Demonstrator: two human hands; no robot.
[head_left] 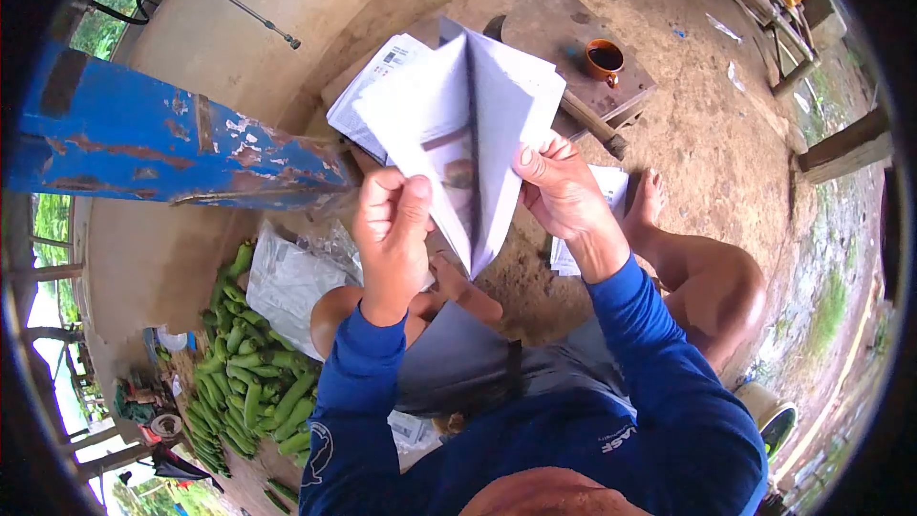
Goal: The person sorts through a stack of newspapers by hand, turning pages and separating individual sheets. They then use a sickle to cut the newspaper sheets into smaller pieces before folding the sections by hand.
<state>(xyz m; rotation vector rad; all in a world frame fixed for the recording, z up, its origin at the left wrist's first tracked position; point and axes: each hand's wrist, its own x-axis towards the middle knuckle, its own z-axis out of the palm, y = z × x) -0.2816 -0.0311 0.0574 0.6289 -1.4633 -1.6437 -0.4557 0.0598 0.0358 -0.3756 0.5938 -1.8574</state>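
Note:
I hold a folded newspaper (458, 119) up in front of me with both hands. My left hand (390, 229) pinches its lower left edge between thumb and fingers. My right hand (562, 186) grips the right edge of the sheets. The pages fan open, with a printed picture showing in the fold. Both arms wear blue long sleeves. I sit with bare knees over a dirt floor.
A brown cup (605, 57) stands on a wooden board (544, 14) ahead. A blue painted post (162, 148) crosses the left side. A heap of green bananas (248, 387) lies at lower left beside more newspaper sheets (291, 282). Another sheet (611, 186) lies by my foot.

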